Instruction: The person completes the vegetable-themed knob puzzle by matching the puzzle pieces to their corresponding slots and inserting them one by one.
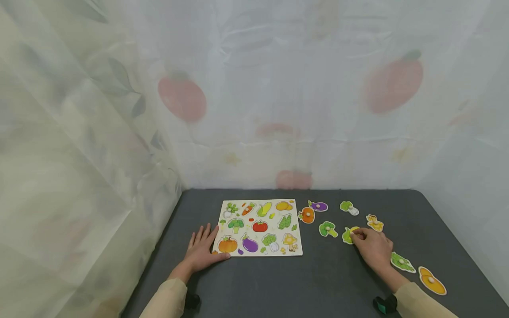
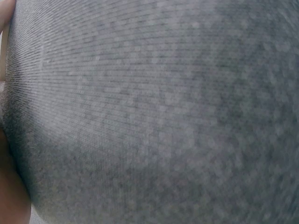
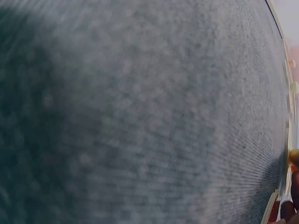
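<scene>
A pale puzzle board (image 1: 267, 254) printed with vegetables lies on the dark table. My left hand (image 1: 202, 249) rests at its lower left corner with fingers spread, the thumb along the near edge. To the right of the board, my right hand (image 1: 373, 247) pinches a green and yellow corn puzzle piece (image 1: 347, 237) with thumb and fingertips; they hide part of it. At the right border of the right wrist view, fingertips (image 3: 295, 184) show beside thin pale-edged pieces. The left wrist view holds mostly blurred grey cloth, with a bit of my hand at the left border.
Loose knobbed pieces lie around the right hand: eggplant (image 1: 319, 206), pumpkin (image 1: 306, 215), broccoli (image 1: 328, 229), bok choy (image 1: 349, 208), mushroom (image 1: 375, 223), pea pod (image 1: 402, 262) and a yellow-orange potato-like piece (image 1: 432, 281). A printed curtain (image 1: 294, 110) hangs behind the dark table (image 1: 278, 291).
</scene>
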Demonstrator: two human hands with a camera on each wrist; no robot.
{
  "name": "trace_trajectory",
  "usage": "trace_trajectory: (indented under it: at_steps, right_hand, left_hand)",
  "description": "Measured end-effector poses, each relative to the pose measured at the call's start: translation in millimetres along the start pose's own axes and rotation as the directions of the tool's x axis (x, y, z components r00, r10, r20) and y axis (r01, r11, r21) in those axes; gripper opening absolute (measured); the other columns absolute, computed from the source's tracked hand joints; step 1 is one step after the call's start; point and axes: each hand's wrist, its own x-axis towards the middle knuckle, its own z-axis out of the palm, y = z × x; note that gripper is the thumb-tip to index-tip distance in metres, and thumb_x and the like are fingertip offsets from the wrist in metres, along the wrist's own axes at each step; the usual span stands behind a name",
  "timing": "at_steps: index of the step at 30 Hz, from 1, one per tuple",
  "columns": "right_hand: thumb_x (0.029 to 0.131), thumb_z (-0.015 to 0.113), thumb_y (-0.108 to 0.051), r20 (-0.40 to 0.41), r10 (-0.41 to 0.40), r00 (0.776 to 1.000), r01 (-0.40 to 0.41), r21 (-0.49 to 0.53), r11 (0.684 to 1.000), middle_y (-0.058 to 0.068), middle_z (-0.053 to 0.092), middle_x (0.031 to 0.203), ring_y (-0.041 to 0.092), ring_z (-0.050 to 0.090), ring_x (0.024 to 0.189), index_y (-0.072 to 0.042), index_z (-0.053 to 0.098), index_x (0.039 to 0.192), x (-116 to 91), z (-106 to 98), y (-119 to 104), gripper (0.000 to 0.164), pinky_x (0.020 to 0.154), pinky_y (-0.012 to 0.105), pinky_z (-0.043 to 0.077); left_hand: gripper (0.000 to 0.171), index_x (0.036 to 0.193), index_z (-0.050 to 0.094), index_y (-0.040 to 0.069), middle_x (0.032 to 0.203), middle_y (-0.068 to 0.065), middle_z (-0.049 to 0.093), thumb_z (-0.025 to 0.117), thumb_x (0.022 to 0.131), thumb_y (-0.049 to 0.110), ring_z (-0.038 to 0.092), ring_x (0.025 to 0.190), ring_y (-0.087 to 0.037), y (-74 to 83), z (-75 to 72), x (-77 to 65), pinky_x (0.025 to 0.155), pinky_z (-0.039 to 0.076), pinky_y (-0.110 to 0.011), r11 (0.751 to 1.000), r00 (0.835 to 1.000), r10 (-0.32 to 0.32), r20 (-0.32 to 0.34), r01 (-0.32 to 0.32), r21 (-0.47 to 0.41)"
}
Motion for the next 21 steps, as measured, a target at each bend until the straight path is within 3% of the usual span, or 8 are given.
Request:
trace_trajectory:
  at_steps: [3, 9, 16, 21]
  right_hand:
    - [0.092, 0.075, -0.023, -0.008, -0.008, 1.0, 0.008, -0.006, 1.0, -0.006, 0.062, 0.07, 0.022, 0.055, 0.073, -0.007, 0.079, 0.095, 4, 1, -2, 0.017, 0.087, 0.067, 0.032]
    - [0.093, 0.075, -0.028, -0.026, -0.068, 0.997, 0.069, 0.016, 0.998, -0.006, 0.063, 0.071, 0.024, 0.055, 0.074, -0.009, 0.08, 0.098, 25, 8, -21, 0.021, 0.08, 0.059, 0.035]
    - [0.093, 0.075, -0.029, 0.024, -0.116, 0.993, 0.113, 0.095, 0.989, -0.006, 0.064, 0.071, 0.024, 0.057, 0.076, -0.01, 0.08, 0.098, 53, 35, -78, 0.021, 0.083, 0.056, 0.038]
    - [0.094, 0.072, -0.03, 0.094, -0.117, 0.989, 0.105, 0.132, 0.986, -0.004, 0.064, 0.074, 0.029, 0.055, 0.092, -0.01, 0.08, 0.101, 65, 60, -118, 0.022, 0.091, 0.059, 0.035]
  left_hand:
    - [0.118, 0.165, 0.024, 0.014, 0.169, -0.021, 0.013, 0.071, 0.077, 0.078, 0.006, 0.154, -0.045, -1.0, 0.4, 0.1, 0.12, 0.0, -0.065, 1.0, 1.0, 0.007, -0.009, -0.007, 0.001]
    - [0.117, 0.165, 0.025, 0.015, 0.169, -0.021, 0.013, 0.072, 0.077, 0.076, 0.006, 0.154, -0.046, 0.1, -1.0, -2.3, 0.12, 0.001, -0.065, 1.0, 1.0, 0.011, -0.011, -0.011, -0.011]
    - [0.118, 0.165, 0.023, 0.016, 0.169, -0.02, 0.012, 0.068, 0.077, 0.079, 0.005, 0.154, -0.045, 0.2, -1.6, -1.1, 0.12, 0.0, -0.064, 1.0, 1.0, 0.011, 0.0, -0.011, -0.002]
    - [0.118, 0.165, 0.025, 0.014, 0.169, -0.022, 0.013, 0.068, 0.077, 0.08, 0.005, 0.154, -0.046, -3.7, 4.8, 0.2, 0.12, -0.002, -0.064, 0.999, 0.999, 0.036, -0.027, -0.037, -0.025]
